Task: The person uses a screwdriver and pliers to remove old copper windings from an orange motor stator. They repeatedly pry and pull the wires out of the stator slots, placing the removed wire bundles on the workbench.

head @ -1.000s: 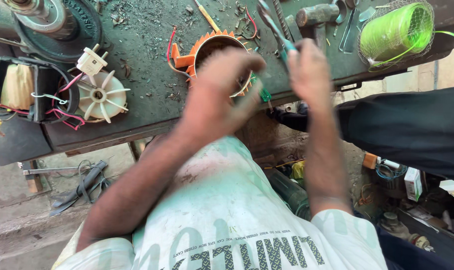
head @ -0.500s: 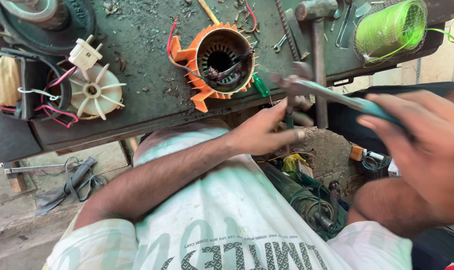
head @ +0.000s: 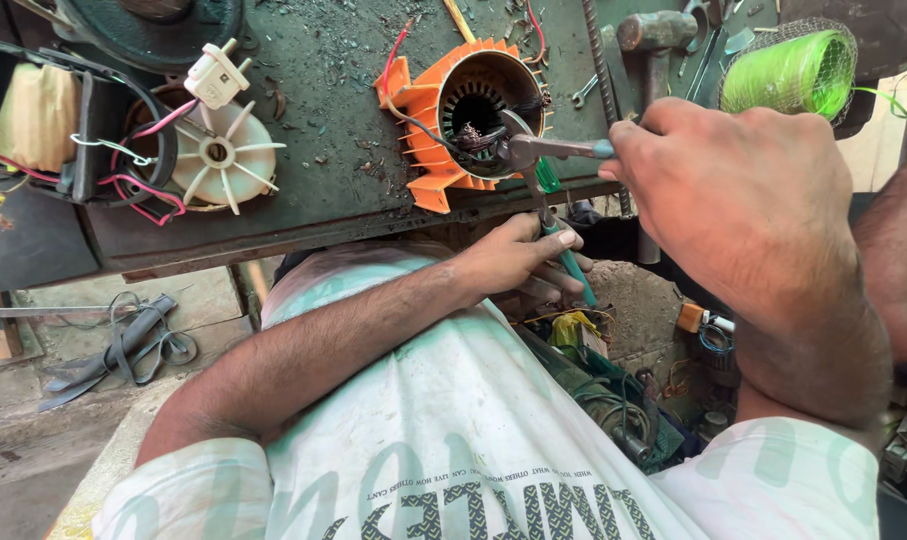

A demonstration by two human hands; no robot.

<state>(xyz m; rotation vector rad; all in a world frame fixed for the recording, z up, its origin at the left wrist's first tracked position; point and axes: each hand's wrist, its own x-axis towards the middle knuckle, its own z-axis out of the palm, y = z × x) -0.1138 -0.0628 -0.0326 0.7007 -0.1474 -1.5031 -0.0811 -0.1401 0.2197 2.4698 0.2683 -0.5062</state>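
Grimy green worktop [head: 324, 150], metal filings everywhere. Our right hand [head: 744, 190] grips pliers [head: 534, 150], nose poking into the orange motor stator [head: 469, 120] at 12 o'clock. Our left hand [head: 514, 260] clutches a green screwdriver [head: 564, 255] just below the worktop edge.

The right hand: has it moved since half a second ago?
Yes. The right hand has swung up and left, bringing the pliers to the orange motor housing.

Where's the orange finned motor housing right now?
In the head view, the orange finned motor housing lies on the green workbench, centre top, between the white plastic fan and the right hand.
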